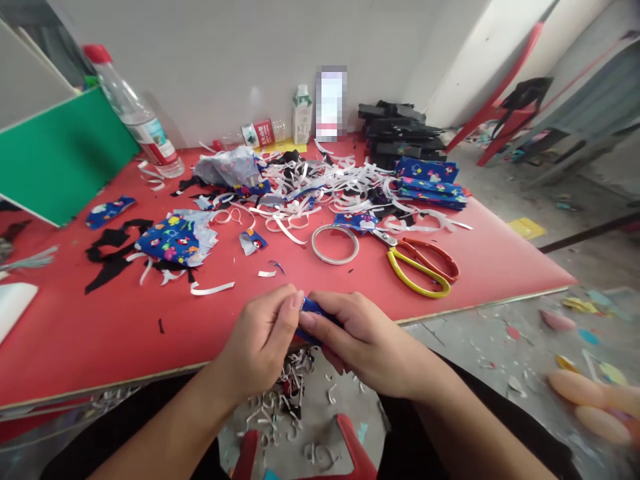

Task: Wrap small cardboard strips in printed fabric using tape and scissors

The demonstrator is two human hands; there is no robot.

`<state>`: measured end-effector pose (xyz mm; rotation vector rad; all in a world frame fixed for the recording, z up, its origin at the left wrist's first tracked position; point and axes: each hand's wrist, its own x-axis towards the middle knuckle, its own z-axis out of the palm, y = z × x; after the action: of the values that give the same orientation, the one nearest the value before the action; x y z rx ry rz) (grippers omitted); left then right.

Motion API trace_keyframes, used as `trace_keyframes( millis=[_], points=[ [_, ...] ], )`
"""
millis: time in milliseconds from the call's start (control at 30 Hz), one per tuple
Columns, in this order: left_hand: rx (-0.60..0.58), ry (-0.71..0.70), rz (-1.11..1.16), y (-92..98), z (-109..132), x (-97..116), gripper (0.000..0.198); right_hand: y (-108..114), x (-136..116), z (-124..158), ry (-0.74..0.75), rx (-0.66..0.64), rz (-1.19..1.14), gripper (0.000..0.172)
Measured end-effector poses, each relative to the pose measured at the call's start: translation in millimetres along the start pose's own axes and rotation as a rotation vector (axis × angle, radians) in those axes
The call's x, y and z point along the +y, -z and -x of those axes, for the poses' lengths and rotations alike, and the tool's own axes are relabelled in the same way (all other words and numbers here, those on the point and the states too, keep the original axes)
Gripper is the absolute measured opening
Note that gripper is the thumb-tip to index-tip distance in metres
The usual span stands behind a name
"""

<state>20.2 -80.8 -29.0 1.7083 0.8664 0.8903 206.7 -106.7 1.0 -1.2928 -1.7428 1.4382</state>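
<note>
Both hands meet at the front edge of the red table (210, 347). Between them is a small blue piece of fabric (311, 305), mostly covered by fingers. My left hand (265, 337) pinches its left end, thumb pressed on top. My right hand (357, 333) is closed around the other end, its thumb reaching toward the left one. Beyond the hands lie a roll of clear tape (314, 252) and scissors (420, 267) with one yellow and one red handle. The scissor blades are partly under a blue printed scrap (355, 221).
White strips (340, 180) and black scraps heap mid-table. Folded blue printed fabric (430, 183) lies at right before a black stack (400, 130). Printed cloth (173, 240) lies left. A large bottle (150, 137), a small bottle (301, 113) and a blurred-out phone-like screen (330, 103) stand behind.
</note>
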Motion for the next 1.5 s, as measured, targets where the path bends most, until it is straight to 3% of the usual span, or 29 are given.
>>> trace_keyframes(
  millis=[133,200,300,367,533,633,733,900,1100,1233,1333,1500],
  points=[
    [-0.007,-0.007,-0.128,6.0,-3.2,1.0,0.044,0.6,-1.6,-0.4,0.02,0.057,0.195,0.038],
    [0.056,0.038,-0.162,11.1,-5.6,-0.2,0.046,5.3,4.1,-2.7,0.057,0.141,0.24,0.035],
    [0.165,0.173,-0.107,18.2,-11.0,-5.0,0.047,19.6,22.0,-12.1,0.181,0.431,0.252,0.031],
    [0.193,0.29,0.056,21.7,-15.5,-8.3,0.043,30.4,37.1,-21.5,0.21,0.602,0.41,0.025],
    [0.276,0.484,0.445,25.8,-23.2,-6.1,0.027,43.0,61.9,-38.8,0.147,0.556,0.784,0.021],
    [0.312,0.538,0.548,27.3,-22.6,-1.8,0.019,40.5,59.0,-35.5,0.233,0.626,0.721,0.029],
    [0.35,0.545,0.597,27.9,-19.9,0.0,0.019,35.4,45.6,-23.4,0.32,0.788,0.587,0.035],
    [0.442,0.521,0.613,25.0,-18.5,1.4,0.018,29.0,26.2,-7.1,0.348,1.026,0.504,0.026],
    [0.495,0.44,0.594,18.9,-19.6,-3.5,0.019,28.6,21.8,-3.1,0.386,1.022,0.401,0.016],
    [0.493,0.329,0.434,12.5,-14.1,-10.2,0.028,15.1,4.8,3.7,0.383,0.807,0.299,0.019],
    [0.365,0.257,0.255,5.7,-7.1,-9.5,0.031,-2.3,-6.2,4.2,0.306,0.663,0.173,0.032],
    [0.155,0.158,0.052,0.5,-1.2,-2.4,0.034,-15.4,-5.2,-3.2,0.196,0.692,0.149,0.044]
  ],
)
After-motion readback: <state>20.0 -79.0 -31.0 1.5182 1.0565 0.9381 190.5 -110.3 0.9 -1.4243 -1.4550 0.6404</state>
